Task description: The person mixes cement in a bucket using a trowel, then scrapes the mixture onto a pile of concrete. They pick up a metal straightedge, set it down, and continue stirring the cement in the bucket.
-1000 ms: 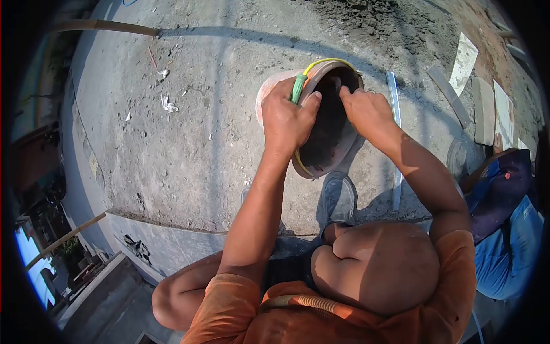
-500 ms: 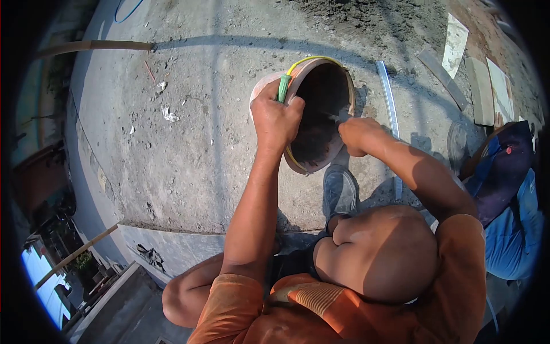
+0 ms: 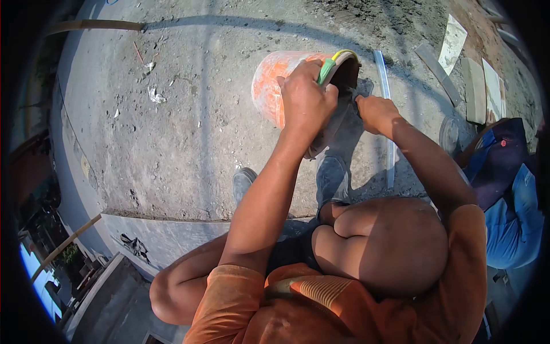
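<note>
An orange bucket (image 3: 269, 80) crusted with pale cement is tipped over, its dark mouth facing right. My left hand (image 3: 309, 97) is closed on its rim beside the green grip (image 3: 326, 71) of the yellow handle. At the mouth, my right hand (image 3: 378, 113) is closed round a trowel-like tool; its grey end (image 3: 352, 92) shows only in part, and its handle is hidden in my fist. Most of the bucket's inside is hidden from view.
A metal straightedge (image 3: 385, 86) lies right of the bucket. Boards (image 3: 474, 89) lie farther right, near another person in blue trousers (image 3: 510, 229). My shoe (image 3: 332, 178) stands just below the bucket. Loose grey sand (image 3: 395, 20) is at the top.
The bucket has tipped further, its mouth turning right and downward so more of the orange outside shows. My left hand moved right with it; my right hand moved slightly right and up.
</note>
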{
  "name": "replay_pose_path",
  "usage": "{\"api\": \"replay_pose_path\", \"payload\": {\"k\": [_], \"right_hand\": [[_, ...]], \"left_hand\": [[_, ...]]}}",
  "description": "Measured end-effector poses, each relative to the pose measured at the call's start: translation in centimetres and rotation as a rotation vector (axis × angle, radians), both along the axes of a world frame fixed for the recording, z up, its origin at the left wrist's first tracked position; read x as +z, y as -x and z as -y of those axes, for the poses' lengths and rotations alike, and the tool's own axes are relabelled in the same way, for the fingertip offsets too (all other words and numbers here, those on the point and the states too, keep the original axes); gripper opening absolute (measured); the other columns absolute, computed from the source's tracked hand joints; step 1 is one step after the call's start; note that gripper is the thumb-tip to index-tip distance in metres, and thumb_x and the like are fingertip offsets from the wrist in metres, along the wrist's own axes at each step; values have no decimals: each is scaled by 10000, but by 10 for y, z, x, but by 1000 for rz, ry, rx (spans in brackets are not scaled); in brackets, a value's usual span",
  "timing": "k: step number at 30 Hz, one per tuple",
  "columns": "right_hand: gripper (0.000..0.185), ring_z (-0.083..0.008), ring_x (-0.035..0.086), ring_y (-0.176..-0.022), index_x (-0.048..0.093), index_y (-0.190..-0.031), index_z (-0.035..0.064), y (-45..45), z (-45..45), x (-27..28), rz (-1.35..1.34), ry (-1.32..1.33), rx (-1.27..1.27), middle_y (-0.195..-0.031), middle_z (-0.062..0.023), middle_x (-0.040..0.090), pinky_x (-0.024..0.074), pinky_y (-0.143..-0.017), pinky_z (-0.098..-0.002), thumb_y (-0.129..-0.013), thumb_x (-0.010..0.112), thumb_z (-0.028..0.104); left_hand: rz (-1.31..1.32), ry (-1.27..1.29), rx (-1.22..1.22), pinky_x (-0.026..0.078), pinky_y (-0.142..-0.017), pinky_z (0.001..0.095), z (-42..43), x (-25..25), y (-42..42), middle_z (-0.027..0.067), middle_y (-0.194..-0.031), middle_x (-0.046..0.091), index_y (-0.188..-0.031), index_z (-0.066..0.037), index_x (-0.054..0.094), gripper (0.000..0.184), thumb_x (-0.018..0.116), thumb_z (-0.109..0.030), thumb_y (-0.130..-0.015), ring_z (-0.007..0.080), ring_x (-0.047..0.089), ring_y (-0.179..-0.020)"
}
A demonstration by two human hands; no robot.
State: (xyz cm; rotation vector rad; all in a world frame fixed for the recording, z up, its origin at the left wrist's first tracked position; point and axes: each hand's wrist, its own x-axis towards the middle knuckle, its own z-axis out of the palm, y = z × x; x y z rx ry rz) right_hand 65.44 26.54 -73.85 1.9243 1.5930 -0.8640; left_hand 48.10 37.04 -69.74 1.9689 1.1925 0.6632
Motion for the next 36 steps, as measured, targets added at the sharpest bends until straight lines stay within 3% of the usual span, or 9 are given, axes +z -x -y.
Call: {"api": "replay_pose_path", "payload": {"k": [3, 11, 13, 16, 19, 22, 25, 30, 36], "right_hand": [[377, -387, 729, -983, 623, -1246, 28, 14, 15, 9, -76, -2, -17, -1006, -207, 745, 585, -815, -484, -870, 591, 30], [375, -366, 730, -991, 624, -1229, 100, -2, -29, 60, 68, -317, -72, -1037, -181, 744, 592, -798, -464, -861, 650, 35], [380, -367, 724, -1014, 621, -1232, 81, 0, -27, 25, 32, -228, -48, -1050, -186, 742, 590, -818, -461, -857, 664, 38], [375, -374, 709, -1061, 613, -1233, 39, 30, 7, -53, -76, -179, -47, -1080, -200, 736, 583, -859, -463, -863, 673, 52], [374, -383, 696, -1094, 606, -1232, 3, 45, -3, -48, -183, -126, -123, -1097, -213, 730, 573, -891, -475, -873, 679, 78], [379, -390, 693, -1095, 604, -1227, -10, 44, -21, -2, -242, -125, -213, -1081, -222, 730, 567, -904, -487, -873, 689, 95], [347, -392, 710, -1046, 608, -1207, -10, 45, -29, 32, -244, -295, -213, -1026, -219, 739, 574, -881, -488, -881, 672, 88], [237, -351, 763, -875, 632, -1161, 13, 54, -64, 8, -96, -422, -67, -932, -189, 761, 613, -740, -452, -939, 560, 55], [253, -397, 744, -925, 619, -1149, -35, 59, -66, -8, -177, -289, -122, -955, -237, 748, 597, -792, -476, -902, 584, 7]], "left_hand": [[74, -108, 41, 545, -880, 423, -4, 0, 0, 239, -971, 732, -1069, -2, 753, 394, 699, -133, -701, 400, 713, -899], [-28, 104, 49, 547, -851, 467, -17, 17, 27, 265, -888, 711, -1042, 11, 742, 369, 691, -123, -703, 439, 699, -875], [-6, 208, 39, 552, -846, 447, -17, 22, 32, 253, -908, 715, -1043, 10, 735, 369, 688, -120, -701, 437, 699, -883], [39, -56, -49, 543, -868, 398, 5, 2, 28, 247, -984, 719, -1084, 31, 716, 431, 677, -136, -689, 387, 707, -900], [106, -4, 3, 489, -1014, 440, 12, 4, 40, 184, -1059, 736, -1063, 22, 709, 388, 656, -98, -698, 391, 706, -1004], [97, 97, 59, 553, -829, 354, -6, -2, 71, 195, -963, 725, -1133, 39, 713, 467, 665, -95, -688, 295, 715, -859], [65, 277, 180, 532, -798, 321, -22, 4, 91, 114, -855, 704, -1157, 26, 721, 475, 684, -107, -703, 176, 652, -795], [-59, 289, 184, 526, -750, 297, -29, 13, 78, 65, -833, 687, -1179, 10, 726, 480, 679, -91, -713, 129, 614, -755], [44, 368, 191, 507, -737, 250, -42, 3, 100, 17, -878, 687, -1225, 4, 715, 528, 671, -71, -704, 86, 598, -763]]}}
